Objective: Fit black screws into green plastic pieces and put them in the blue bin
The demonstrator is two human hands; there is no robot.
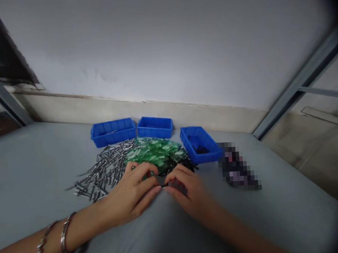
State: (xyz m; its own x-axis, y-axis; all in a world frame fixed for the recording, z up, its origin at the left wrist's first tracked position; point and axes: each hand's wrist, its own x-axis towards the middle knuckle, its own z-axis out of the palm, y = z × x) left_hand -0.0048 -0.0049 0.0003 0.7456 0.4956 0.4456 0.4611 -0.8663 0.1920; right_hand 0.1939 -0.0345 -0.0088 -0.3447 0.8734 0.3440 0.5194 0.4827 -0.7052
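Left hand (138, 190) and right hand (192, 189) meet at the fingertips, both pinching a small dark piece (163, 185) — detail too small to read. The piece sits over the grey surface (46, 167), nearside of heaped metal rods (107, 173), green pieces (156, 150) and black pieces (190, 164) — three blue bins (155, 133) stand behind
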